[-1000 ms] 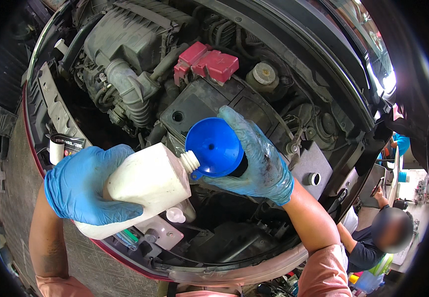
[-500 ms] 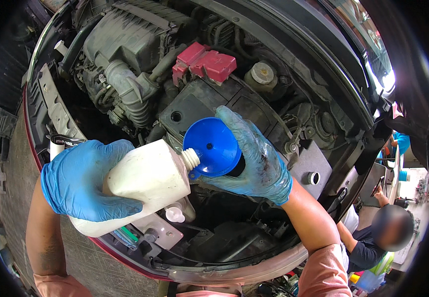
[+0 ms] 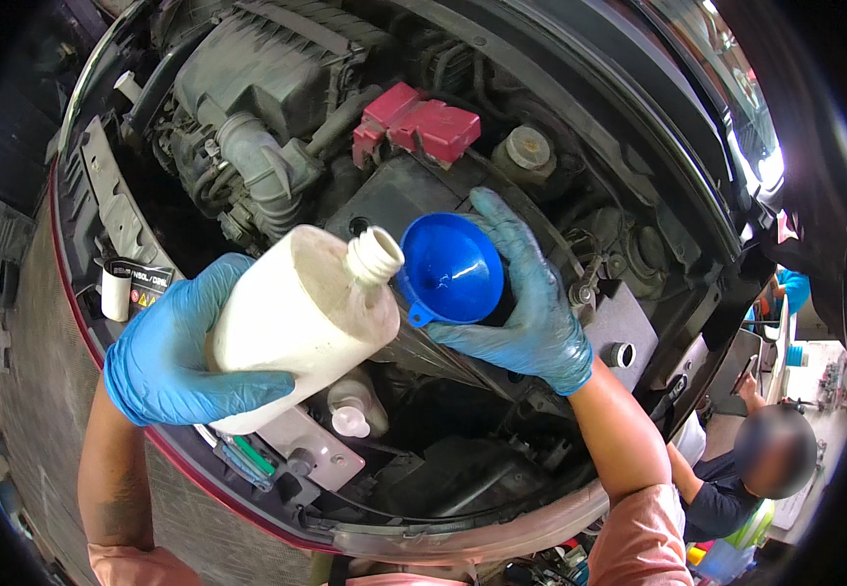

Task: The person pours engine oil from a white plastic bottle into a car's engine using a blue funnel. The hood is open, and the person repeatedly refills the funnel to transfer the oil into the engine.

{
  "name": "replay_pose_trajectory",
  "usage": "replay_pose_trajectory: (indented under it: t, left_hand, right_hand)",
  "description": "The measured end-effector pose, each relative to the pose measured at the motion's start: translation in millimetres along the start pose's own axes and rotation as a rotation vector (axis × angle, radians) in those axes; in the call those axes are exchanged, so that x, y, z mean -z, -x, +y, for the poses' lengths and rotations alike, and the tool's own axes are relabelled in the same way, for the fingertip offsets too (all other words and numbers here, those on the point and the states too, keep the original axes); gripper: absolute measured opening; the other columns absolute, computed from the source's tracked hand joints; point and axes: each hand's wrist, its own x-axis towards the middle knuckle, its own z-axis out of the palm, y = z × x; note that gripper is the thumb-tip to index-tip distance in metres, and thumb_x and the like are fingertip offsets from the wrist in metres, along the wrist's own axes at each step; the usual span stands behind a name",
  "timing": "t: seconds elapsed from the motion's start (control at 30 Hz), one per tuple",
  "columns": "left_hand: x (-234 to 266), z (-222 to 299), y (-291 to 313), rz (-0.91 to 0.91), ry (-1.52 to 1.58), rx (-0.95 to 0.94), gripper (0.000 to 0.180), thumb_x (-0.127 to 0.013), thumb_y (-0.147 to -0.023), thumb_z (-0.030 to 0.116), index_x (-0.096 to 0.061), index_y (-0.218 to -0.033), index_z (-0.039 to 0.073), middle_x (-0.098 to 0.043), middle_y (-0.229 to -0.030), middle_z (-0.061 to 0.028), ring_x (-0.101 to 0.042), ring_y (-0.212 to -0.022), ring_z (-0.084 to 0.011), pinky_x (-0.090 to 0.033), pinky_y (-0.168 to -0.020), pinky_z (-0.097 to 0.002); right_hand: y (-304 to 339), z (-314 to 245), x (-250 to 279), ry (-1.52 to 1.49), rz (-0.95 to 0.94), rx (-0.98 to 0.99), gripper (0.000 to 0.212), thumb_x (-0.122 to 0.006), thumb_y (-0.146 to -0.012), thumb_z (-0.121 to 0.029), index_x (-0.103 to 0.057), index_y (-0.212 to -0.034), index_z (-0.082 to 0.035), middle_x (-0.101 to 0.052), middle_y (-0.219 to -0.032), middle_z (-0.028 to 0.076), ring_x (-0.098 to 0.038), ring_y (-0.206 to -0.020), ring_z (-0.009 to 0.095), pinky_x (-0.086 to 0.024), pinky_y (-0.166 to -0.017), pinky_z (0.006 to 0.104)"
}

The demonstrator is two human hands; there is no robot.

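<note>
My left hand [image 3: 179,352], in a blue glove, is wrapped round a white plastic bottle [image 3: 296,317]. The bottle is uncapped and leans to the right, its threaded mouth close beside the rim of a blue funnel [image 3: 451,273]. My right hand [image 3: 541,317], gloved in blue with dark smears, grips the funnel from its right side. The wide bowl of the funnel faces up toward me, and its spout is hidden. Both things are held above a car's engine bay, over a dark battery cover [image 3: 394,195].
Behind the hands lie a red terminal cover [image 3: 419,122], a ribbed air hose [image 3: 262,171] and a round-capped reservoir [image 3: 529,153]. A translucent filler neck with a pale cap [image 3: 350,420] is below the bottle. Another person [image 3: 726,479] is at the lower right.
The bottle has swung more upright, and its mouth has risen and drawn back from over the funnel. My right hand and the funnel have shifted slightly right and up.
</note>
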Motion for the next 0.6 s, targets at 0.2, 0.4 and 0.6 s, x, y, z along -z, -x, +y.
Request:
replay_pose_trajectory:
  t: [0.2,0.4,0.6]
  left_hand:
    - [-8,-24,21,0.292,0.356,0.023,0.097,-0.095,-0.071,0.023,-0.043,-0.149,-0.003,-0.061,-0.136,-0.0123,-0.061,-0.125,-0.0243,-0.046,-0.109,-0.0388]
    - [-2,-52,57,0.597,0.401,0.005,0.106,-0.094,-0.071,0.025,-0.034,-0.154,-0.005,-0.059,-0.141,-0.0181,-0.059,-0.131,-0.0272,-0.047,-0.111,-0.0418]
    - [8,-107,109,0.92,0.229,0.019,0.09,-0.086,-0.082,0.033,-0.04,-0.15,-0.004,-0.058,-0.141,-0.0143,-0.057,-0.128,-0.0233,-0.043,-0.112,-0.039]
  right_hand:
    - [-4,2,0,-0.527,0.038,-0.216,0.122,-0.098,-0.067,-0.017,-0.023,-0.162,-0.002,-0.054,-0.143,0.017,-0.056,-0.132,0.024,-0.043,-0.115,0.0408]
    - [-7,-2,5,-0.7,0.099,-0.29,0.121,-0.098,-0.066,-0.015,-0.025,-0.162,-0.005,-0.055,-0.144,0.017,-0.054,-0.134,0.026,-0.043,-0.115,0.0413]
    - [-7,0,6,-0.701,0.144,-0.285,0.116,-0.097,-0.069,-0.022,-0.029,-0.161,-0.004,-0.056,-0.142,0.016,-0.055,-0.132,0.024,-0.043,-0.114,0.0391]
